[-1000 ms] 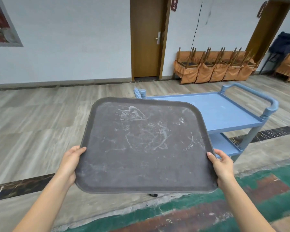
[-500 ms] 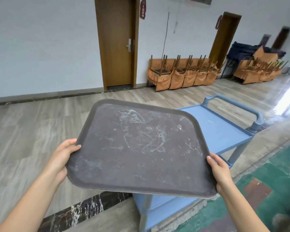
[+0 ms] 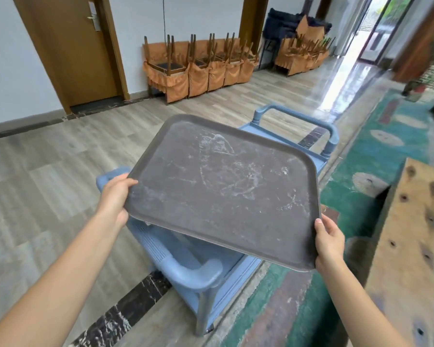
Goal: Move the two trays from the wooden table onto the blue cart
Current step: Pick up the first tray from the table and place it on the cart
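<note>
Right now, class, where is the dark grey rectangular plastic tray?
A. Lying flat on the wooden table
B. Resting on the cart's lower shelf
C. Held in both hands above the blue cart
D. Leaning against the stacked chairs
C: the left hand and right hand grip opposite edges of the dark grey rectangular plastic tray, which hangs above the blue plastic cart.

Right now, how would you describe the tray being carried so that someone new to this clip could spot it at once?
Find the blue cart standing at the middle of the floor. Held above it, covering most of its top, is the tray, gripped at its edges by the left hand and the right hand. It is the only dark grey rounded rectangle in view, scuffed with whitish marks.
</note>
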